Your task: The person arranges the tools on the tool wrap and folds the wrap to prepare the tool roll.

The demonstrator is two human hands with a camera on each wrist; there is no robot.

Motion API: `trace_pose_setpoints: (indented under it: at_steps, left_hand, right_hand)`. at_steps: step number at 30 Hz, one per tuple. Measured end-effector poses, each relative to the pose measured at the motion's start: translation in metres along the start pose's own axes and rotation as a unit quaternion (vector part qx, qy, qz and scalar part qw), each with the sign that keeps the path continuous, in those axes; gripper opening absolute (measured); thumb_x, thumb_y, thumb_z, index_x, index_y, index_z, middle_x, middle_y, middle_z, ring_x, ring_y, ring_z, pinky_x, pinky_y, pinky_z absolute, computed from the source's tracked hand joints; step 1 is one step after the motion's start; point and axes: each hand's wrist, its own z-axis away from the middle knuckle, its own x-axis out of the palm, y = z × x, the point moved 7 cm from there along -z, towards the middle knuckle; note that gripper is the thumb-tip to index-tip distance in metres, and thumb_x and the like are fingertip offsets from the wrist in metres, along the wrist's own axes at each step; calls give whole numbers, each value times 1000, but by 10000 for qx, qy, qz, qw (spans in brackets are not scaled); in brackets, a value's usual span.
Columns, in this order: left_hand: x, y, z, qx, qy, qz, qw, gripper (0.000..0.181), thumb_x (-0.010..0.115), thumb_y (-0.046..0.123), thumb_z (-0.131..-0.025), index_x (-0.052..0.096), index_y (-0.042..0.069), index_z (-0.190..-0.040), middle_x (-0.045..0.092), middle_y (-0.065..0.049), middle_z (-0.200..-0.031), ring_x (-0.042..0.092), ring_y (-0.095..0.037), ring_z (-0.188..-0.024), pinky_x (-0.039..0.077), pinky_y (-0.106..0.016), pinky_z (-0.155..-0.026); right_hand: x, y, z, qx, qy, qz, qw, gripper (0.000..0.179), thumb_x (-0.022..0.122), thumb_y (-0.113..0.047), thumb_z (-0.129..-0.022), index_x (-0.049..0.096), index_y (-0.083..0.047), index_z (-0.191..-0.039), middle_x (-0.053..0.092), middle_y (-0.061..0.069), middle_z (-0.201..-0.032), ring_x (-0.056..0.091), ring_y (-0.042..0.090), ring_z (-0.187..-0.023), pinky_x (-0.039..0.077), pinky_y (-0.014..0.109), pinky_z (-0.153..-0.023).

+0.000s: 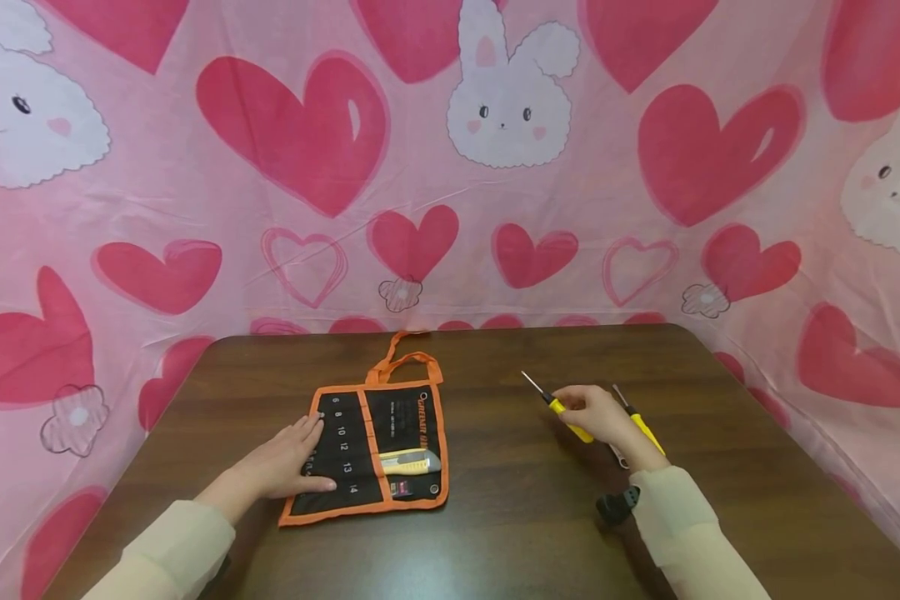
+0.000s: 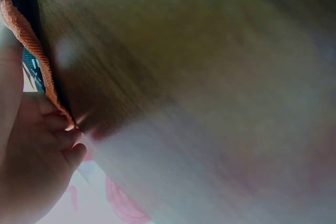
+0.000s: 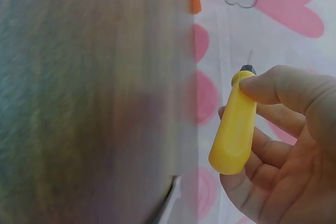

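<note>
A black tool pouch [image 1: 341, 462] with orange trim lies unrolled on the table, its slots marked with numbers. My left hand [image 1: 288, 461] rests on its left side, fingers extended; the left wrist view shows the fingers [image 2: 63, 135] along the orange edge. A yellow utility knife [image 1: 397, 462] sits in the pouch's right section, above a small dark packet [image 1: 402, 489]. To the right, my right hand [image 1: 594, 412] pinches a screwdriver [image 1: 579, 432] by its yellow handle, its shaft pointing up and left. The right wrist view shows thumb and fingers on that yellow handle [image 3: 233, 129].
A second yellow-and-black screwdriver [image 1: 645, 429] lies just right of my right hand. A metal ring end, perhaps of a wrench [image 1: 619, 457], shows partly under that hand. Orange straps [image 1: 401, 365] trail from the pouch's top. A pink heart-print cloth [image 1: 420, 183] hangs behind the brown table [image 1: 495, 533].
</note>
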Motion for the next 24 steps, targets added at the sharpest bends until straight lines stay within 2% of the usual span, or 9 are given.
trace_pose_setpoints:
  at_steps: [9,11,16,24]
  left_hand:
    - [-2,2,-1,1,-25,-39,10000,110,64,66,-68,29,-11,-138,22,-28,-144,20,-44,-132,21,-54,-104]
    - [-1,2,-1,-6,-32,-44,10000,110,64,66,-68,29,-11,-138,22,-28,-144,20,-44,-132,21,-54,-104]
    - [-1,1,0,11,-28,-48,10000,109,64,66,-69,29,-11,-138,22,-28,-144,20,-44,-132,21,-55,-104]
    - [-3,3,1,48,-23,-79,10000,108,63,66,-69,29,-11,-138,23,-29,-144,20,-44,-131,21,-54,-104]
  right_hand:
    - [-8,-28,-7,-436,60,257,9987,30,62,-5,-84,62,0,-113,62,12,-95,56,25,-82,51,37,-68]
    - [-10,-34,-10,-503,65,382,9980,30,63,-6,-84,62,-1,-113,62,10,-95,57,25,-84,49,42,-72]
    - [-12,-50,-14,-709,52,477,9963,30,64,-7,-84,63,-2,-113,63,10,-95,58,25,-86,49,44,-75]
    - [-9,-76,-19,-1164,8,404,9924,29,63,-4,-84,62,0,-113,63,10,-93,59,26,-83,52,37,-69]
